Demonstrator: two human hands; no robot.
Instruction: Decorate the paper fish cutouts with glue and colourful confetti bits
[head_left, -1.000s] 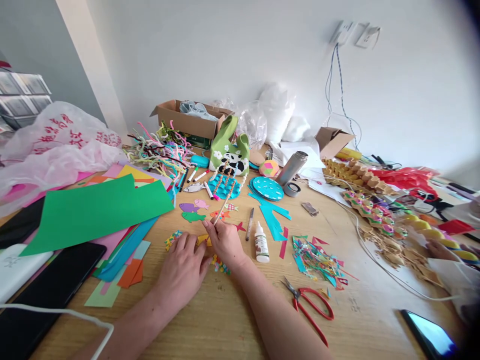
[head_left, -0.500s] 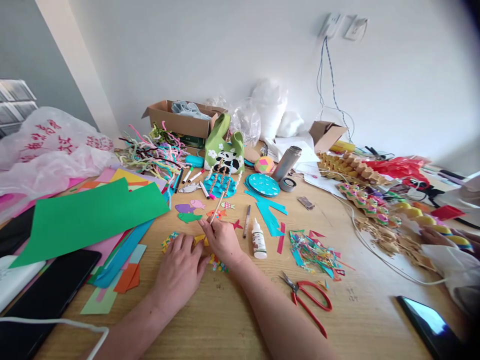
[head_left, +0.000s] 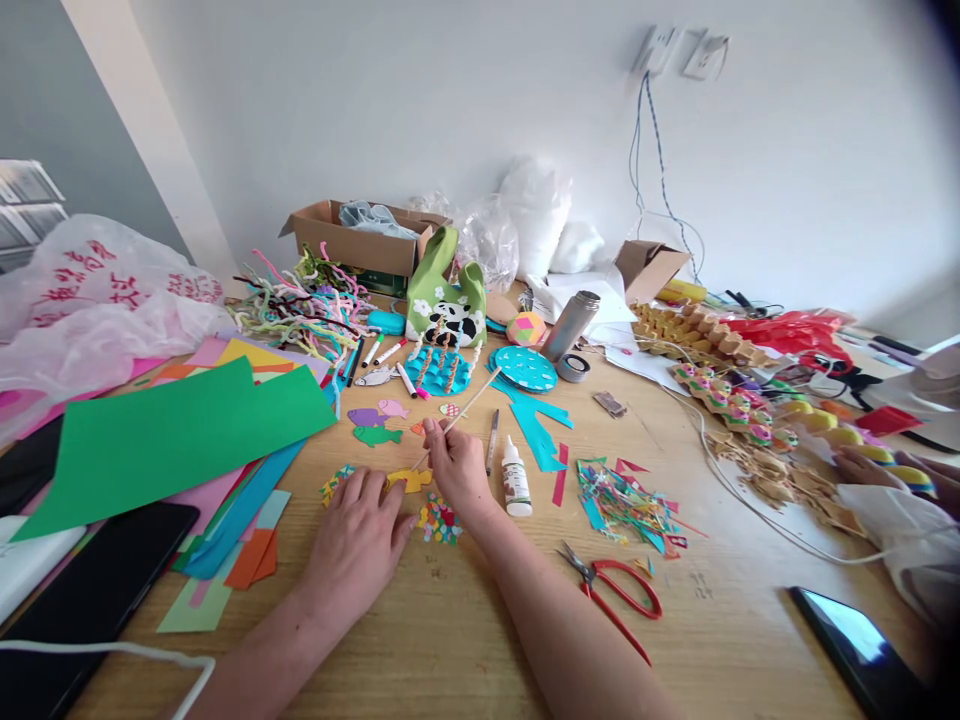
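Observation:
My right hand [head_left: 459,472] pinches a thin wooden stick [head_left: 477,392], held at a slant, its lower tip at a yellow paper fish [head_left: 414,481]. Flat on the table, my left hand [head_left: 356,540] rests its fingers over the fish's left side and hides part of it. Beside that hand is a piece covered in colourful bits [head_left: 337,482]. Small paper dots [head_left: 440,522] lie between my hands. Beyond them are a purple paper fish [head_left: 367,417], a green one [head_left: 377,436] and a pink one [head_left: 394,408]. A glue bottle [head_left: 516,482] stands right of my right hand.
Red-handled scissors [head_left: 616,590] and a pile of paper scraps [head_left: 630,500] lie to the right. Green paper sheets [head_left: 172,430] cover the left side. A steel flask [head_left: 574,325] stands at the back. At the far right, another person's hand [head_left: 870,470] is near yellow-topped crafts.
My right hand has turned and shifted slightly right, and the stick now slants right with its lower tip at the yellow fish. More paper dots are uncovered. My left hand stays put.

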